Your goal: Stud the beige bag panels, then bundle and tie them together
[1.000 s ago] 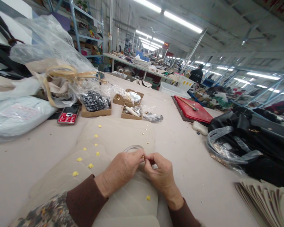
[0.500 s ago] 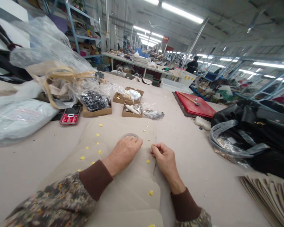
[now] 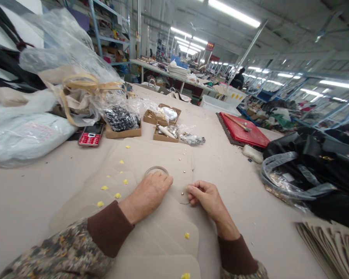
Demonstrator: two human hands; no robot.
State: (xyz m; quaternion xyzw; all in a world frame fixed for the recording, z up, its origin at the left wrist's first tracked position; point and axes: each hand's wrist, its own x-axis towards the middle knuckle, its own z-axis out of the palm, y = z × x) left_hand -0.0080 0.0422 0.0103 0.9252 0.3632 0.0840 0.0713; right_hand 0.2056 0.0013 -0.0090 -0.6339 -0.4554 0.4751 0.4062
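Note:
Several beige leather panels (image 3: 151, 162) lie fanned out on the table, dotted with small yellow stickers (image 3: 100, 204) and tiny gold studs (image 3: 182, 193). My left hand (image 3: 149, 192) lies curled on the top panel, its fingertips at a clear tape ring (image 3: 156, 169). My right hand (image 3: 205, 197) is closed in a pinch at the panel's right edge, close to a gold stud; what the fingers hold is too small to name.
Small cardboard trays of hardware (image 3: 122, 126) and plastic bags (image 3: 64, 66) stand behind the panels, with a red phone (image 3: 90, 137) at left. A red pad with a hammer (image 3: 240, 131) and black bags (image 3: 314, 162) lie right. Stacked panels (image 3: 331, 242) sit at near right.
My hands have parted from a joined pinch above the panels. The left one dropped onto the panel by the tape ring, the right one moved to the panel's right edge.

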